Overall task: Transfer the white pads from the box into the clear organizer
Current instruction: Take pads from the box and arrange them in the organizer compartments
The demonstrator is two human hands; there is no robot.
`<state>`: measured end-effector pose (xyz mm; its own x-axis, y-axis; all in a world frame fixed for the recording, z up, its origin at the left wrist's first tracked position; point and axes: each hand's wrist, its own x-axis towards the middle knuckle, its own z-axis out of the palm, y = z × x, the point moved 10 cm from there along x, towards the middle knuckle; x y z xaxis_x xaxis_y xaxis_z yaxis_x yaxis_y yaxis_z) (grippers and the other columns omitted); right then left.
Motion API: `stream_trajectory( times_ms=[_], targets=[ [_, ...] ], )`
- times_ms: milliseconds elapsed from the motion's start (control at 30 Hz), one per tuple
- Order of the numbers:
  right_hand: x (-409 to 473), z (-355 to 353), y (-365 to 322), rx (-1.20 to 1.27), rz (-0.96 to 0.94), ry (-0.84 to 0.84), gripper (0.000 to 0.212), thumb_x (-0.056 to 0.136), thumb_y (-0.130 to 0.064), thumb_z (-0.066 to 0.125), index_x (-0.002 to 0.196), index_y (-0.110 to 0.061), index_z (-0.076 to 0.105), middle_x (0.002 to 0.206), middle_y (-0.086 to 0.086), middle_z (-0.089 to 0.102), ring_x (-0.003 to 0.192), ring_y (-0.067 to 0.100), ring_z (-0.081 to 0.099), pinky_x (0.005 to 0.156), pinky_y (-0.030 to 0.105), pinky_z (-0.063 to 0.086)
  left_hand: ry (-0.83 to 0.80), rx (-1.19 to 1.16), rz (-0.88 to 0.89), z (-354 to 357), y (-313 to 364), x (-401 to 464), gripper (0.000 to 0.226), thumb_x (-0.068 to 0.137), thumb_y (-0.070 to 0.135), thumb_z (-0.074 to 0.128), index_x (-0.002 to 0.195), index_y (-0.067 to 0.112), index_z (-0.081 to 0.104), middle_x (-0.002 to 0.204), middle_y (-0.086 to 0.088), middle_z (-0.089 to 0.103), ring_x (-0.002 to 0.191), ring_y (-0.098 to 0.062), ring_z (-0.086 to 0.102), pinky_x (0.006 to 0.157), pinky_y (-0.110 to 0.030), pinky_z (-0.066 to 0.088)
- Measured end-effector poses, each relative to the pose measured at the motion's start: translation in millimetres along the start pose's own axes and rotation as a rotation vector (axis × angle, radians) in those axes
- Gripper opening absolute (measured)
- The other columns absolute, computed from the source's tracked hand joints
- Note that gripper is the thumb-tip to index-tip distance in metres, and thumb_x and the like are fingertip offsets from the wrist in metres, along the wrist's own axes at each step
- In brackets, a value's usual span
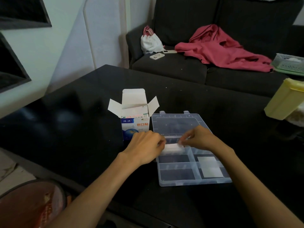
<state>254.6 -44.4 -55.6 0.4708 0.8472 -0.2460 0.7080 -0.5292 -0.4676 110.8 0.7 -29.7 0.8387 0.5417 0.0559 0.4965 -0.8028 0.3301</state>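
An open white and blue cardboard box stands on the black table, flaps up, with white packets showing inside. Just right of it lies the clear organizer, lid folded back. Two white pads lie in its right compartments. My left hand and my right hand together pinch a small stack of white pads over the organizer's upper left compartment, one hand at each end.
A pale yellow container stands at the table's right edge. Behind the table is a dark sofa with a pink garment, a white bag, phones and a green basket. A round reddish object sits at lower left.
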Motion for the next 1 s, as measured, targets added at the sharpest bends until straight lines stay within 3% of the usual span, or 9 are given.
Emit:
stream_trajectory(
  times_ms=[200,333,433,500,567,667,733,867,1000],
  targets=[
    [-4,-4,5,0.168,-0.016,0.040,0.012,0.085,-0.014,0.065,0.094,-0.012,0.073,0.094,0.002,0.070,0.079,0.009,0.060,0.075,0.021,0.049,0.242,-0.043,0.025,-35,1,-5,0.026,0.095,0.032,0.052,0.117,0.028,0.065,0.115,0.008,0.066,0.097,-0.009,0.062,0.085,-0.021,0.050],
    [-5,-7,10,0.155,0.005,0.091,0.012,0.086,-0.015,0.064,0.096,-0.016,0.072,0.098,0.004,0.070,0.083,0.013,0.063,0.069,0.018,0.047,0.435,-0.082,0.050,-61,5,-20,0.025,0.092,0.033,0.057,0.114,0.027,0.067,0.104,0.009,0.070,0.072,0.002,0.053,0.074,-0.013,0.047],
    [-15,-32,-5,0.078,-0.016,0.179,0.009,0.089,-0.020,0.061,0.095,-0.024,0.065,0.096,0.003,0.066,0.075,0.008,0.061,0.066,0.019,0.050,0.805,-0.090,0.117,-105,2,-51,0.017,0.084,0.026,0.067,0.097,0.019,0.073,0.085,0.003,0.073,0.066,-0.002,0.060,0.063,-0.020,0.053],
    [-28,-63,-38,0.099,-0.131,0.324,0.016,0.089,-0.021,0.059,0.105,-0.025,0.062,0.093,-0.001,0.063,0.071,0.005,0.058,0.060,0.015,0.046,0.978,-0.048,0.032,-128,-14,-66,0.016,0.082,0.022,0.068,0.097,0.017,0.071,0.090,0.000,0.072,0.078,-0.011,0.064,0.069,-0.021,0.046],
    [-43,-88,-86,0.132,-0.304,0.445,0.022,0.089,-0.021,0.060,0.111,-0.023,0.062,0.087,-0.009,0.060,0.073,0.001,0.057,0.064,0.013,0.045,0.933,0.001,-0.171,-133,-43,-63,0.021,0.086,0.022,0.062,0.106,0.021,0.068,0.110,0.002,0.067,0.102,-0.015,0.057,0.083,-0.027,0.039],
    [-49,-89,-161,0.061,-0.547,0.430,0.022,0.089,-0.020,0.061,0.110,-0.019,0.067,0.095,-0.006,0.067,0.079,0.000,0.059,0.076,0.017,0.050,0.647,-0.046,-0.433,-106,-92,-49,0.033,0.092,0.027,0.054,0.125,0.028,0.058,0.137,0.006,0.049,0.127,-0.014,0.038,0.102,-0.032,0.032],
    [-35,-68,-192,-0.076,-0.614,0.304,0.023,0.090,-0.019,0.059,0.111,-0.016,0.067,0.105,0.001,0.069,0.084,0.003,0.059,0.079,0.018,0.047,0.516,-0.263,-0.509,-85,-111,-45,0.034,0.095,0.027,0.051,0.128,0.029,0.055,0.142,0.006,0.044,0.130,-0.014,0.036,0.102,-0.033,0.036],
    [5,-30,-197,-0.302,-0.552,0.102,0.023,0.088,-0.023,0.062,0.109,-0.015,0.069,0.115,0.003,0.065,0.094,0.014,0.059,0.070,0.018,0.041,0.448,-0.797,-0.527,-59,-130,-36,0.029,0.095,0.024,0.053,0.122,0.030,0.059,0.141,0.002,0.046,0.123,-0.015,0.048,0.094,-0.036,0.049],
    [24,-16,-183,-0.275,-0.451,-0.040,0.032,0.082,-0.025,0.069,0.110,-0.011,0.068,0.112,0.005,0.064,0.091,0.015,0.058,0.065,0.017,0.042,0.414,-0.992,-0.519,-50,-130,-31,0.030,0.094,0.023,0.055,0.124,0.029,0.058,0.139,0.000,0.048,0.121,-0.016,0.050,0.090,-0.038,0.053]
  ],
)
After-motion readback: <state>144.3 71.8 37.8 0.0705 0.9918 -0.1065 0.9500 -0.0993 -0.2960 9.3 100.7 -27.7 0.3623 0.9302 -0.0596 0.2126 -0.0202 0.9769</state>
